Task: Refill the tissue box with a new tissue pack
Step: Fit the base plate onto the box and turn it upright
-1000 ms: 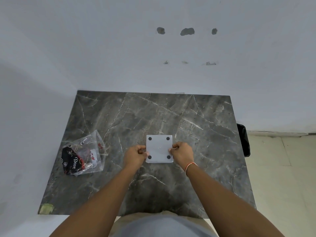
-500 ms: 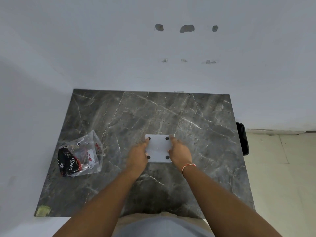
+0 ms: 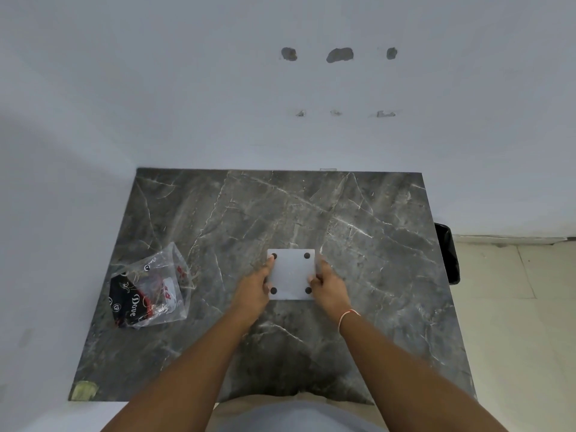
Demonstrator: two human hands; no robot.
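Observation:
A white square tissue box (image 3: 291,273) lies upside down in the middle of the dark marble table (image 3: 358,244), its flat bottom with dark round feet at the corners facing up. My left hand (image 3: 253,292) grips its left side, fingers reaching up to the far left foot. My right hand (image 3: 329,287) grips its right side; that wrist wears a thin orange band. A clear plastic tissue pack (image 3: 149,286) with black and red "Dove" print lies crumpled at the table's left, apart from both hands.
White walls close off the table at the back and on the left. A black bin (image 3: 448,252) stands against the table's right edge on the pale tiled floor. A yellowish patch (image 3: 83,390) marks the near left corner of the table.
Both hands have shifted their hold from the box's near corners farther up along its sides. The box stays in the same spot on the table.

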